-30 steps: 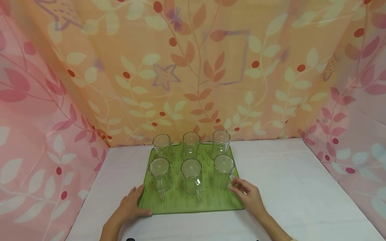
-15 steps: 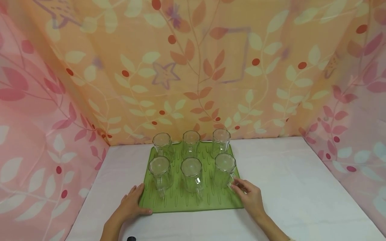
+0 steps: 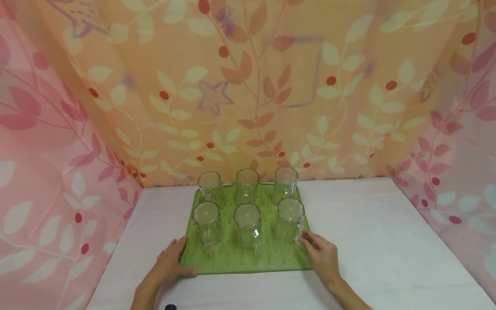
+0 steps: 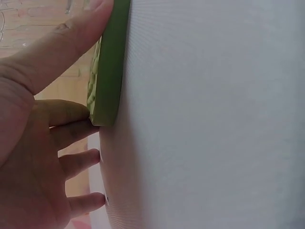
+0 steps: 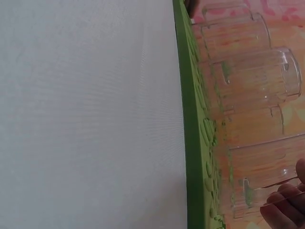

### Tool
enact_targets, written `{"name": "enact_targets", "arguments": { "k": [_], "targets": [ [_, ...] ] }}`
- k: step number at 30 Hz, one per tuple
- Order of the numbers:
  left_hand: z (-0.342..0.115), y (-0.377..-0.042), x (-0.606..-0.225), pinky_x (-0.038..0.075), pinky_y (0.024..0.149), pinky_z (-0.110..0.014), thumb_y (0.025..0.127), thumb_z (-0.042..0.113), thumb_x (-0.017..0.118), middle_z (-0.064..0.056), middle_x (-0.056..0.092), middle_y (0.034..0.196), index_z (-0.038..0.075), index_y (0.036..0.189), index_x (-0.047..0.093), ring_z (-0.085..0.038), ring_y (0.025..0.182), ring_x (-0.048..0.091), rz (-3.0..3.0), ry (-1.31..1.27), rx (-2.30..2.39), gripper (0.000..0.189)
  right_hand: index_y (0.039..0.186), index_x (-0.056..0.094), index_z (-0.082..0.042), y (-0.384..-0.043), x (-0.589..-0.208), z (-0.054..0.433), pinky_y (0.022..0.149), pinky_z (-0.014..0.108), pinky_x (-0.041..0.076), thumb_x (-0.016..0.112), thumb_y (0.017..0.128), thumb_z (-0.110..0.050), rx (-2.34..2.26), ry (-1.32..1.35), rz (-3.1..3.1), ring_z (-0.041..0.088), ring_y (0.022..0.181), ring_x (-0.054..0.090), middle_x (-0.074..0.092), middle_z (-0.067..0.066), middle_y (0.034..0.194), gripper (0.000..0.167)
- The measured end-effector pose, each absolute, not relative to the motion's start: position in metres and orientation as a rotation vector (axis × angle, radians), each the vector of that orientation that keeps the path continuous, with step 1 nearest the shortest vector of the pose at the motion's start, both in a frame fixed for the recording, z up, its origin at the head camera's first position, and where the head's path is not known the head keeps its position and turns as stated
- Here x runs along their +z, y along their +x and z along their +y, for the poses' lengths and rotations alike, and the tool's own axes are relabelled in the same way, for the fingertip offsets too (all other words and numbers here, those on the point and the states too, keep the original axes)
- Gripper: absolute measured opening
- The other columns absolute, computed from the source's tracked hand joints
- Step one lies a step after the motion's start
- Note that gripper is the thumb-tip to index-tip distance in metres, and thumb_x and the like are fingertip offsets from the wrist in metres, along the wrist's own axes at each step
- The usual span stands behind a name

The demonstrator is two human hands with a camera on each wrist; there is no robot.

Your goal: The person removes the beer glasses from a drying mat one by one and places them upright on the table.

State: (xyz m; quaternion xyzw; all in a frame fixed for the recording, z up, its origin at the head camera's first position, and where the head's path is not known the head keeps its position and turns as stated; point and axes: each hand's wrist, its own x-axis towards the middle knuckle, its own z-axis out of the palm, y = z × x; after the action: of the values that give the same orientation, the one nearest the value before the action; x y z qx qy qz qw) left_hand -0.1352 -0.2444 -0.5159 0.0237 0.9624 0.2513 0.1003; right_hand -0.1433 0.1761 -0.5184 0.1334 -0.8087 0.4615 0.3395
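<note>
Two rows of clear glass mugs, several in all, stand on a green ridged mat point(image 3: 248, 266). My right hand point(image 3: 324, 257) pinches the handle of the front right mug point(image 3: 288, 221) between thumb and fingers. In the right wrist view, curled fingers point(image 5: 286, 210) are beside that mug's wall point(image 5: 257, 160). At the mat's front left corner lies my left hand point(image 3: 167, 263), thumb on the front edge and fingers spread along the left side. The left wrist view shows its straight thumb point(image 4: 71, 43) against the mat's thick edge point(image 4: 109, 81). Part of the right hand is out of the right wrist frame.
The front middle mug point(image 3: 248, 226) and front left mug point(image 3: 207, 224) have handles pointing toward me. Behind them are the back mugs point(image 3: 247, 183). White cloth point(image 3: 368, 241) covers the table. Patterned curtains point(image 3: 248, 129) enclose the back and sides. A small dark object point(image 3: 170, 307) is at the lower edge.
The front right mug has shifted slightly to the right, with my right hand on its handle throughout. My left hand stays at the mat's corner.
</note>
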Motion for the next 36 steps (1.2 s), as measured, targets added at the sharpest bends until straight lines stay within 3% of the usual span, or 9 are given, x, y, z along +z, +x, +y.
{"name": "enact_targets", "arguments": {
  "k": [7, 16, 25, 30, 33, 36],
  "targets": [
    [-0.245, -0.136, -0.518, 0.02, 0.108, -0.075, 0.055, 0.045, 0.091, -0.028, 0.035, 0.152, -0.007, 0.148, 0.032, -0.052, 0.142, 0.025, 2.845, 0.071, 0.725, 0.121, 0.091, 0.072, 0.009, -0.146, -0.517, 0.182, 0.065, 0.008, 0.054, 0.077, 0.065, 0.018, 1.1, 0.396, -2.101, 0.019, 0.071, 0.074, 0.074, 0.016, 0.081, 0.027],
    [-0.245, -0.136, -0.518, 0.021, 0.108, -0.075, 0.055, 0.044, 0.091, -0.028, 0.035, 0.152, -0.007, 0.148, 0.032, -0.052, 0.141, 0.025, 2.84, 0.077, 0.72, 0.121, 0.088, 0.072, 0.009, -0.146, -0.508, 0.191, 0.065, 0.008, 0.054, 0.078, 0.062, 0.019, 1.043, 0.429, -2.095, 0.006, 0.075, 0.073, 0.074, 0.016, 0.079, 0.028],
    [-0.246, -0.137, -0.514, 0.021, 0.108, -0.075, 0.057, 0.046, 0.09, -0.03, 0.033, 0.152, -0.008, 0.148, 0.031, -0.053, 0.141, 0.024, 2.838, 0.081, 0.685, 0.121, 0.089, 0.072, 0.009, -0.145, -0.499, 0.197, 0.066, 0.008, 0.054, 0.078, 0.063, 0.018, 1.033, 0.491, -2.072, 0.014, 0.071, 0.073, 0.074, 0.015, 0.079, 0.028],
    [-0.247, -0.138, -0.515, 0.021, 0.108, -0.075, 0.057, 0.047, 0.09, -0.032, 0.033, 0.151, -0.008, 0.148, 0.03, -0.054, 0.141, 0.024, 2.831, 0.073, 0.686, 0.122, 0.088, 0.073, 0.006, -0.144, -0.493, 0.203, 0.065, 0.008, 0.054, 0.078, 0.071, 0.011, 0.996, 0.49, -2.096, 0.02, 0.07, 0.073, 0.075, 0.013, 0.08, 0.019],
    [-0.247, -0.138, -0.516, 0.021, 0.108, -0.075, 0.056, 0.047, 0.089, -0.032, 0.033, 0.151, -0.007, 0.148, 0.03, -0.054, 0.141, 0.024, 2.83, 0.071, 0.691, 0.122, 0.088, 0.073, 0.005, -0.144, -0.488, 0.206, 0.066, 0.008, 0.054, 0.078, 0.074, 0.006, 0.988, 0.49, -2.096, 0.019, 0.071, 0.073, 0.075, 0.012, 0.08, 0.015],
    [-0.246, -0.137, -0.518, 0.02, 0.109, -0.074, 0.056, 0.048, 0.089, -0.031, 0.033, 0.151, -0.007, 0.148, 0.031, -0.054, 0.141, 0.024, 2.827, 0.065, 0.704, 0.122, 0.086, 0.073, 0.003, -0.144, -0.482, 0.207, 0.065, 0.007, 0.054, 0.078, 0.069, 0.011, 0.981, 0.491, -2.085, 0.013, 0.071, 0.073, 0.075, 0.011, 0.079, 0.019]
  ]
}}
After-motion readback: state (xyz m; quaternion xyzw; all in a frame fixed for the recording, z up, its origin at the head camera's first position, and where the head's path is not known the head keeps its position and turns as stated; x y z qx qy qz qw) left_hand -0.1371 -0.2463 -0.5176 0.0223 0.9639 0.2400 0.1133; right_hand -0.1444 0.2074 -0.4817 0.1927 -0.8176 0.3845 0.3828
